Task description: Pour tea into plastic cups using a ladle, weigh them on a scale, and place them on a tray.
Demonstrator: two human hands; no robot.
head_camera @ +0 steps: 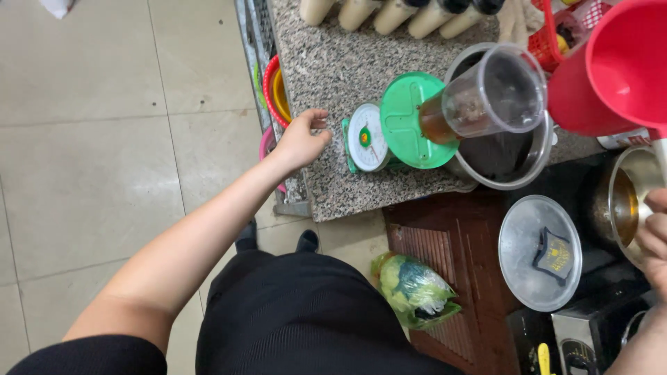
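My left hand (303,139) rests on the speckled granite counter (333,62), fingers loosely curled, holding nothing, just left of a small green kitchen scale (389,132). A clear plastic cup (486,97) with brown liquid stands on the scale's green platform. My right hand (654,236) is at the right edge, gripping the rim of a metal pot (618,201) that holds amber liquid. A red plastic pitcher (618,69) looms close at the top right.
A large steel pot (507,167) sits behind the scale. A round metal lid (538,253) lies on a dark surface below it. Cream bottles (389,12) line the counter's far end. A bagged green bundle (415,288) lies on a brown mat; coloured basins (274,90) hang off the counter's left.
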